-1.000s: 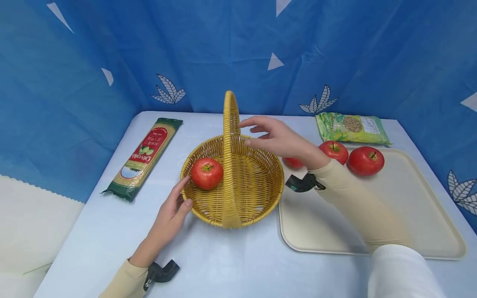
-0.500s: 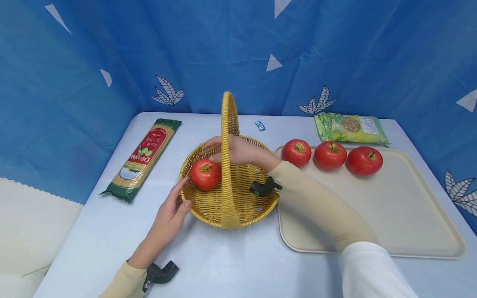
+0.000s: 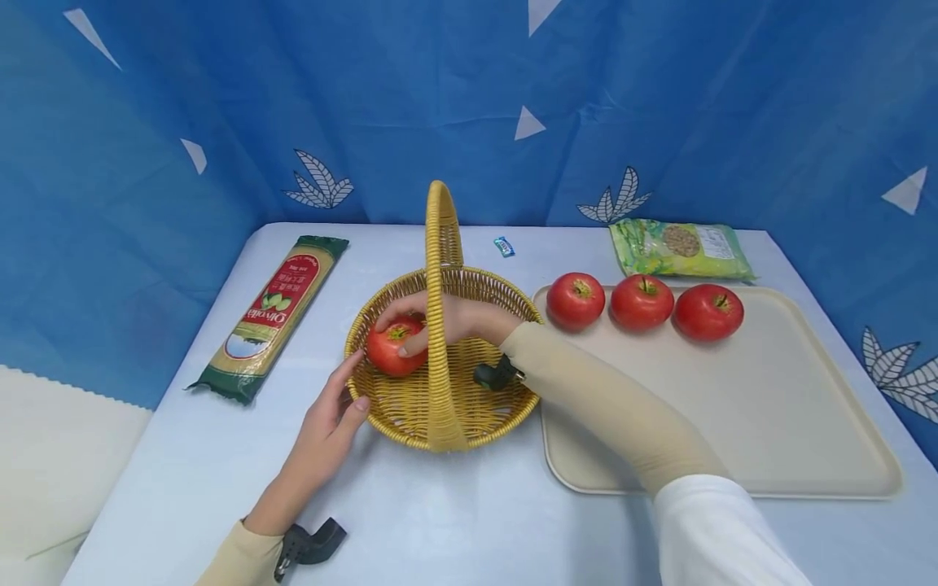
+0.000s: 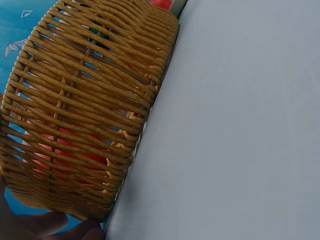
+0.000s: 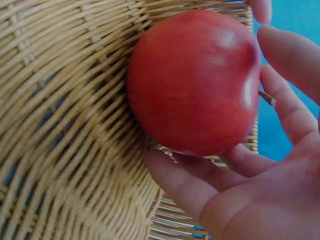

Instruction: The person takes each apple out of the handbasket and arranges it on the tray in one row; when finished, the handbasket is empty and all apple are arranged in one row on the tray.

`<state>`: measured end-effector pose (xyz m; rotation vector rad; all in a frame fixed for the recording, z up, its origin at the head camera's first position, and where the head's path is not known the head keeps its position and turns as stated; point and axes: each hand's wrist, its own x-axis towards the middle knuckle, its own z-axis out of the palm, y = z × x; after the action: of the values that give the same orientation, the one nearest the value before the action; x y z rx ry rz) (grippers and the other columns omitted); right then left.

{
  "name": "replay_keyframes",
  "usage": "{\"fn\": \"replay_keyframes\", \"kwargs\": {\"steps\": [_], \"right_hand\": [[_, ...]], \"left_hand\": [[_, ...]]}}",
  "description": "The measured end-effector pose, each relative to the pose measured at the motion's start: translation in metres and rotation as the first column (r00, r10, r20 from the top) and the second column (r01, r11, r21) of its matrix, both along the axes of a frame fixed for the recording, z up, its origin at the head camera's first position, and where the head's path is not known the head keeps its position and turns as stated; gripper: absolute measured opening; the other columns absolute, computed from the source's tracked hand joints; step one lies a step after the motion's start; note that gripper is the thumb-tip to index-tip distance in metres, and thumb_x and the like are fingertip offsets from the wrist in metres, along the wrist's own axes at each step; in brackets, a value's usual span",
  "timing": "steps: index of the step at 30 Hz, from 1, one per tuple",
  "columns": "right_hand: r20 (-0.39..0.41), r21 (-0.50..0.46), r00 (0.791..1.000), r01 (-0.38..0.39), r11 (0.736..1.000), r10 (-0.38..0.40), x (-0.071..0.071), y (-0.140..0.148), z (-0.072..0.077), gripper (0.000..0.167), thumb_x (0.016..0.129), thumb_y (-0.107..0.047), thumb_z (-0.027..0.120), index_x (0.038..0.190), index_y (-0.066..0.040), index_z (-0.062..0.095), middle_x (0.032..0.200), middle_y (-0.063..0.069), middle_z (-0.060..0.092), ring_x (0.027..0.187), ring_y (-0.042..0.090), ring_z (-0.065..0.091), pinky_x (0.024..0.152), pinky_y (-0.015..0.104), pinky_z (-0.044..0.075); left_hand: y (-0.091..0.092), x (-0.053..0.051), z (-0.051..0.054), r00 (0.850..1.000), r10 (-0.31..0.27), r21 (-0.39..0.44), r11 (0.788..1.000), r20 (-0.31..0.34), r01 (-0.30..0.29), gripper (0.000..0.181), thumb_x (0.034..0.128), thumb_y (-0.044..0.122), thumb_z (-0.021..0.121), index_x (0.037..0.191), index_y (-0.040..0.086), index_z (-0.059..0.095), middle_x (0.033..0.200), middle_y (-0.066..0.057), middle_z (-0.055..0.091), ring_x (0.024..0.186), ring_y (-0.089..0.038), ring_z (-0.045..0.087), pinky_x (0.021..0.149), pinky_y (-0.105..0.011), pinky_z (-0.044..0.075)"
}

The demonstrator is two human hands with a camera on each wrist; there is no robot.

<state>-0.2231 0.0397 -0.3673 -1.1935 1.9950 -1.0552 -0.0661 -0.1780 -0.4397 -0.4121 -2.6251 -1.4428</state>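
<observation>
A round yellow wicker basket (image 3: 476, 403) with a tall arched handle (image 3: 436, 325) stands on the table, a red apple (image 3: 387, 356) inside its left part. My right hand (image 3: 463, 317) reaches under the handle, its fingers and thumb curled round that apple. Seen from the right wrist, the apple (image 5: 195, 82) lies against the woven wall, with fingertips beneath it and the thumb near its stem side. My left hand (image 3: 327, 427) touches the basket's left rim with fingers and thumb spread. Through the weave in the left wrist view, the red of the apple (image 4: 75, 155) shows.
Three more red apples (image 3: 641, 303) sit in a row along the back of a beige tray (image 3: 733, 423) at the right. Behind them lies a green bag of grains (image 3: 681, 249). A long noodle packet (image 3: 271, 317) is at the left, and a small blue wrapper (image 3: 504, 247) behind the basket.
My right hand has moved left from the basket's far right rim, under the handle, and onto the apple. The left hand has stayed at the rim.
</observation>
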Motion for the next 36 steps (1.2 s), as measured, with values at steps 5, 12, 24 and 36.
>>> {"fn": "replay_keyframes", "kwargs": {"steps": [5, 12, 24, 36], "right_hand": [[0.046, -0.009, 0.999, 0.015, 1.000, -0.014, 0.002, -0.003, -0.005, 0.046, 0.091, -0.012, 0.069, 0.134, 0.000, 0.057, 0.139, 0.015, 0.058, 0.128, 0.021, 0.052, 0.107, 0.026, 0.048], [0.095, -0.025, 0.995, 0.038, 0.999, -0.035, 0.005, -0.009, -0.006, 0.039, 0.096, -0.012, 0.064, 0.133, -0.002, 0.054, 0.139, 0.015, 0.054, 0.126, 0.021, 0.052, 0.104, 0.026, 0.051], [0.003, -0.042, 0.998, 0.061, 0.997, -0.061, 0.003, -0.007, -0.008, 0.038, 0.093, -0.016, 0.071, 0.129, -0.005, 0.064, 0.134, 0.011, 0.063, 0.122, 0.017, 0.057, 0.102, 0.025, 0.051], [-0.048, 0.050, 0.998, 0.047, 0.998, -0.045, 0.011, -0.007, -0.007, 0.050, 0.091, -0.026, 0.075, 0.139, -0.019, 0.065, 0.141, 0.007, 0.056, 0.128, 0.017, 0.047, 0.102, 0.026, 0.050]], "left_hand": [[0.000, 0.000, -0.001, 1.000, -0.005, 0.005, 1.000, -0.002, 0.005, 0.064, 0.1018, 0.004, 0.052, 0.161, 0.014, 0.030, 0.165, -0.018, 0.034, 0.144, -0.045, 0.044, 0.107, -0.059, 0.047], [-0.002, 0.000, 0.000, 1.000, 0.004, -0.001, 1.000, -0.008, -0.004, 0.063, 0.1022, 0.004, 0.051, 0.161, 0.014, 0.030, 0.165, -0.018, 0.035, 0.144, -0.044, 0.045, 0.109, -0.055, 0.046], [-0.002, 0.000, 0.000, 1.000, 0.003, -0.011, 1.000, -0.010, -0.003, 0.063, 0.1027, 0.005, 0.051, 0.161, 0.014, 0.030, 0.165, -0.017, 0.035, 0.144, -0.044, 0.046, 0.109, -0.052, 0.047], [-0.001, 0.001, 0.000, 1.000, 0.007, -0.014, 1.000, 0.002, -0.007, 0.063, 0.1027, 0.006, 0.052, 0.161, 0.017, 0.030, 0.164, -0.017, 0.036, 0.144, -0.041, 0.046, 0.110, -0.030, 0.047]]}}
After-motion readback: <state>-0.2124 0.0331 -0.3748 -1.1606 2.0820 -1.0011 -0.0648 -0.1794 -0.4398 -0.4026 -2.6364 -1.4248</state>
